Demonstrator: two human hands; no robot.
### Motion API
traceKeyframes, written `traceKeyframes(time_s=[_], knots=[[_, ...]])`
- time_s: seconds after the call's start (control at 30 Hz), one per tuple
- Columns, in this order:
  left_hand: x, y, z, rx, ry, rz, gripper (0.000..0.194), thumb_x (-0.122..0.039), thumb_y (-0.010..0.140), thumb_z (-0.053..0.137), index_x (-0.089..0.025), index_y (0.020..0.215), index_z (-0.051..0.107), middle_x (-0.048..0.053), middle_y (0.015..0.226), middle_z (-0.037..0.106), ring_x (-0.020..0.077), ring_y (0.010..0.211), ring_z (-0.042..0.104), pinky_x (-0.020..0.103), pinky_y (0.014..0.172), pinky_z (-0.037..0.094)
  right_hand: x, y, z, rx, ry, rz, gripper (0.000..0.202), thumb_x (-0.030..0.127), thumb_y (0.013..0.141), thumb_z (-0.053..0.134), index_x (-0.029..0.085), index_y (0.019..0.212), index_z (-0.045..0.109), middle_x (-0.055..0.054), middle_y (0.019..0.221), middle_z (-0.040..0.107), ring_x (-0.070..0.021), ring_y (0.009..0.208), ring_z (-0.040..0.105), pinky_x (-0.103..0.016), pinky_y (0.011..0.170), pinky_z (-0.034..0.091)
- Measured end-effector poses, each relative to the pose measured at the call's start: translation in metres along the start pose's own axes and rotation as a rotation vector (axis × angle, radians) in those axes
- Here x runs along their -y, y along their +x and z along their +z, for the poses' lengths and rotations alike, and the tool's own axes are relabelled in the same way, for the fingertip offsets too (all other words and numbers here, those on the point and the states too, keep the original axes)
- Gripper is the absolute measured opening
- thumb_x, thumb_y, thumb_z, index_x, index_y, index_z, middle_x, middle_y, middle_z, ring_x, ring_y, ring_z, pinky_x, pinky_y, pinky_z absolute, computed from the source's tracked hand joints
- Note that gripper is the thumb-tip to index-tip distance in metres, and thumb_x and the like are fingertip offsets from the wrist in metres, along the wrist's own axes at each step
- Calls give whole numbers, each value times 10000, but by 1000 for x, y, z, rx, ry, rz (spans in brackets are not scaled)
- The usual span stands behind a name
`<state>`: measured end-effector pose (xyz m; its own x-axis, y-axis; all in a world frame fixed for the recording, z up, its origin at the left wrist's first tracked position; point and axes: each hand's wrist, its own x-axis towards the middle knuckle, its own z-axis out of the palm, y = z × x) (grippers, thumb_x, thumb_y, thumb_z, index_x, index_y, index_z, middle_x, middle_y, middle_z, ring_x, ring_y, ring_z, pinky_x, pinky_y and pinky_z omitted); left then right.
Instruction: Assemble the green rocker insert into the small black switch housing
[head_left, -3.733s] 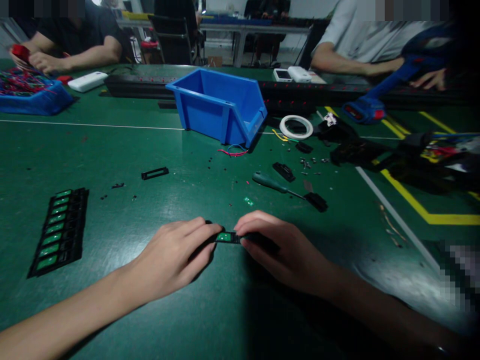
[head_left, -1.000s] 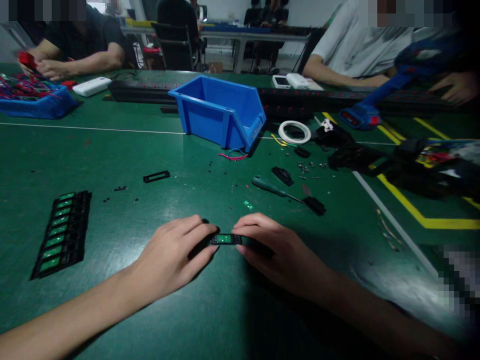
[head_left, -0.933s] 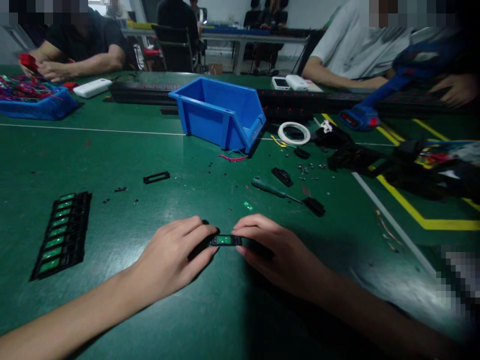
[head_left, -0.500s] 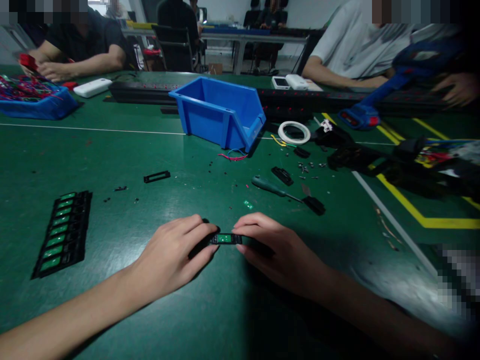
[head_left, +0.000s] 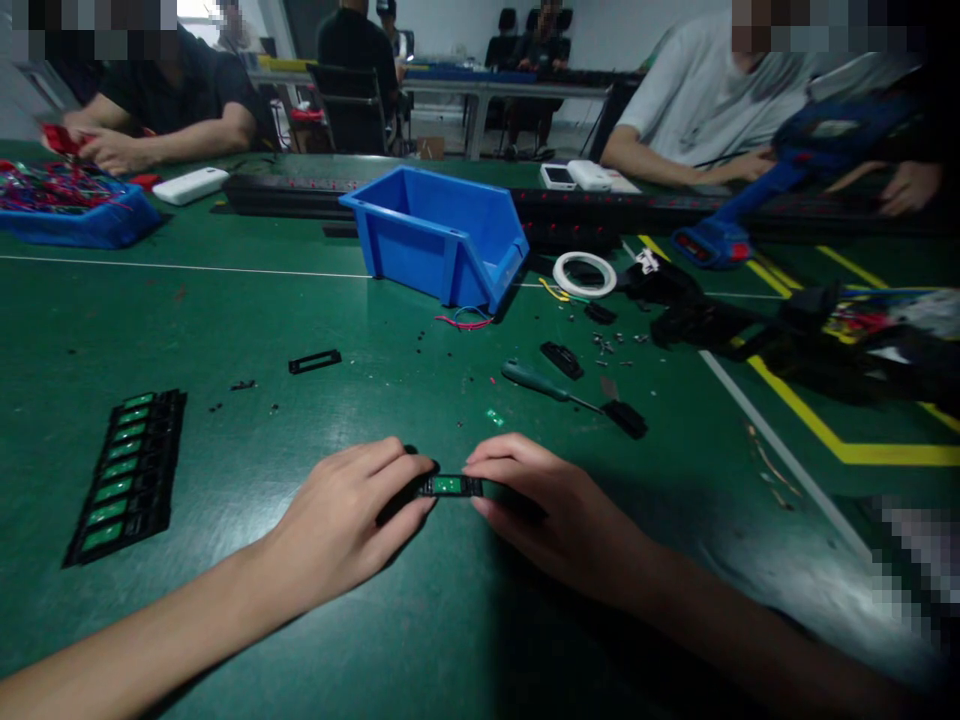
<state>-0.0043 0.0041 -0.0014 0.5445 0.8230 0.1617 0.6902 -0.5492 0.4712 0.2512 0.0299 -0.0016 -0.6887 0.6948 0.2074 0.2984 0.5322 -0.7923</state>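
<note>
A small black plastic housing with a green circuit board (head_left: 448, 485) in its middle lies between my hands, just above or on the green table. My left hand (head_left: 360, 500) pinches its left end between thumb and fingers. At the other end my right hand (head_left: 547, 510) grips it the same way, and the fingers cover both ends. To the left lies a row of similar black housings with green boards (head_left: 112, 487), set side by side. A single black frame (head_left: 315, 361) rests beyond my left hand. A tiny green board (head_left: 493, 417) is just past my right fingertips.
A blue bin (head_left: 409, 245) stands ahead. Right of it are a white ring (head_left: 585, 274), loose screws (head_left: 611, 343), a green-handled screwdriver (head_left: 540, 381) and a blue cordless tool (head_left: 780, 185). A tray of wires (head_left: 82, 225) sits far left. Co-workers sit across the table.
Both hands keep their hold on the housing with almost no movement. The whole view has shifted slightly, so things appear a little lower.
</note>
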Motion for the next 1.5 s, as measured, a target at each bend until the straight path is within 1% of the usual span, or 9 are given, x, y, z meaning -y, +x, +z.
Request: traceKeyframes(time_s=[0.43,0.7,0.83,1.03,1.23,1.4,1.5], knots=[[0,0,1,8,19,-8,248,-317,1014,510,-237,1242,568,41,1002,625,202,892,605,350,764,487,1,0,0,6,-1,11,337,52,935,575,230,1217,623,-57,1172,593,-197,1071,570,-346,943,478],[-1,0,0,2,11,3,250,-298,1015,500,-225,1244,571,49,990,623,202,878,602,350,755,486,1,0,0,6,-4,15,332,58,939,575,229,1220,620,-66,1176,598,-205,1072,573,-358,942,482],[-1,0,0,11,4,-14,251,-284,1016,491,-225,1251,558,48,993,618,205,897,598,358,783,490,1,0,0,-1,-10,6,341,48,930,580,231,1215,620,-64,1179,598,-203,1068,576,-356,940,484],[-2,-1,0,22,1,-23,263,-270,1013,484,-222,1267,535,45,993,613,205,898,592,357,780,484,-2,0,2,-8,-20,12,327,54,936,587,229,1210,628,-55,1181,595,-195,1080,573,-345,952,475],[-1,0,0,27,-3,-30,233,-277,1016,480,-232,1236,545,39,986,613,203,891,593,355,772,482,-3,-1,3,-16,-24,22,330,50,945,581,242,1207,635,-60,1176,601,-205,1073,579,-359,944,482],[-2,0,-1,28,1,-33,238,-281,1017,479,-225,1237,550,47,994,617,205,900,593,355,785,482,-2,-1,3,-25,-43,0,356,55,936,588,245,1236,616,-77,1204,593,-225,1093,576,-382,957,487],[-1,0,-1,31,0,-30,233,-281,1019,478,-227,1232,554,45,990,619,203,893,594,349,774,480,-2,-1,5,-33,-75,42,349,44,919,612,250,1200,632,-62,1212,589,-217,1105,575,-378,975,480]])
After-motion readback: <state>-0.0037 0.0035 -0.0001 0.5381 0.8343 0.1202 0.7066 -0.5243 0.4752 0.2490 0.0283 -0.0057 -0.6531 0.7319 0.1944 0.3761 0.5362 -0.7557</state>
